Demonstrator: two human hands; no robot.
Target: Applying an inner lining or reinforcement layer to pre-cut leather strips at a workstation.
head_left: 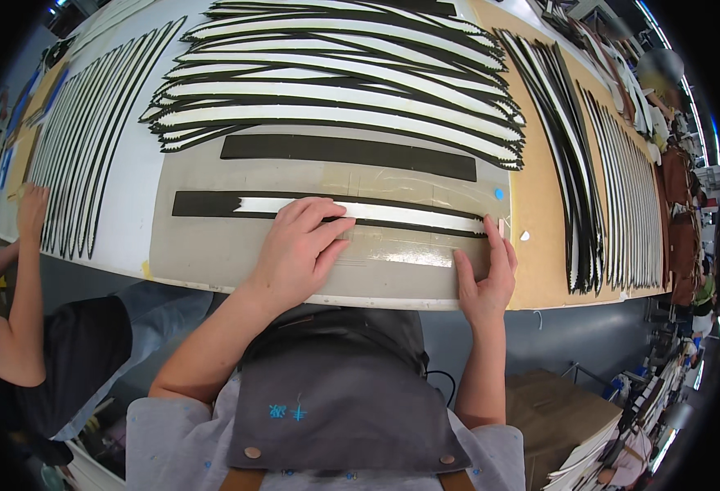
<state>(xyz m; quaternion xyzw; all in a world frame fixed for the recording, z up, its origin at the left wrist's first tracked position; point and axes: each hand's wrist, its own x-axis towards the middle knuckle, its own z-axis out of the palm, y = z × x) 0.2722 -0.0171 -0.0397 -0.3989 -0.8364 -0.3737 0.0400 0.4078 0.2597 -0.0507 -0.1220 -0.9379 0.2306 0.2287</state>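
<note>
A white strip with notched ends [409, 214] lies along a black strip [204, 204] on a grey mat [204, 254]. My left hand [299, 250] rests its fingertips on the white strip near its middle, fingers spread apart. At the right end of the strips, my right hand [491, 274] touches the tip with its fingers, while its thumb stands away from them on the mat. A plain black strip [348, 157] lies just beyond, beside a big pile of black-and-white strips [335, 86].
More black-and-white strips are laid out at the left [102, 139] and in rows on the brown board [532, 245] at the right. A blue dot [499, 194] marks the mat's right side. Another person's hand [32, 211] reaches the table's left part.
</note>
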